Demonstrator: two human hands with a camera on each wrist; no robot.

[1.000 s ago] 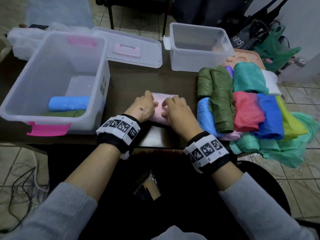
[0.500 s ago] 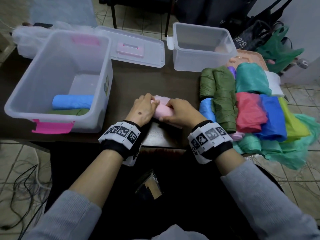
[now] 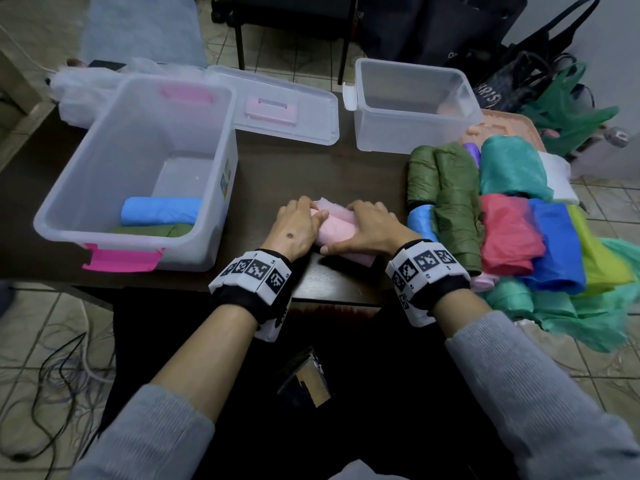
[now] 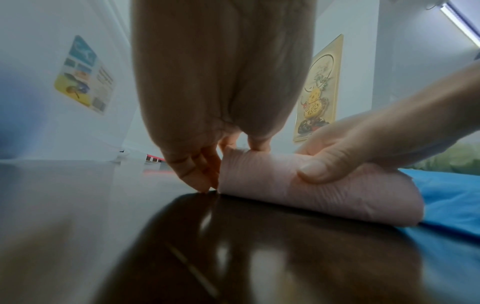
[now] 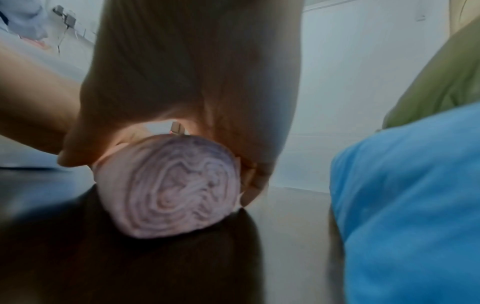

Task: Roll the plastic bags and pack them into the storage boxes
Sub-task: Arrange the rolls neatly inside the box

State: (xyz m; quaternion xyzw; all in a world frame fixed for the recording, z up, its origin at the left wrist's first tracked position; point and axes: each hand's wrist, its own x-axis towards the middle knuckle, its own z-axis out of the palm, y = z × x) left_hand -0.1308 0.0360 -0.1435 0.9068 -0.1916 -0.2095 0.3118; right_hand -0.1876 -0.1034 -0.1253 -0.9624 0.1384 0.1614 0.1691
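Observation:
A pink plastic bag [image 3: 337, 230] lies rolled into a thick cylinder on the dark table [image 3: 298, 174], near its front edge. My left hand [image 3: 298, 226] grips the roll's left end, fingertips [image 4: 205, 181] down at the table. My right hand [image 3: 367, 230] curls over the right part, thumb [image 4: 311, 170] pressed on the near side. The right wrist view shows the roll's spiral end [image 5: 171, 189]. A large clear box [image 3: 138, 168] at the left holds a blue roll [image 3: 159, 211] and a green one [image 3: 152, 230]. A smaller clear box [image 3: 412, 105] stands at the back right.
A pile of folded bags [image 3: 512, 223] in green, red, blue, teal and yellow fills the table's right side, close to my right hand. The large box's lid [image 3: 273, 105] lies flat behind it. Cables [image 3: 52, 375] trail on the tiled floor at the left.
Both hands have drawn closer together on the pink bag, and it has gone from a flatter fold to a tight roll. The flat tail of the bag beyond my fingers has shrunk.

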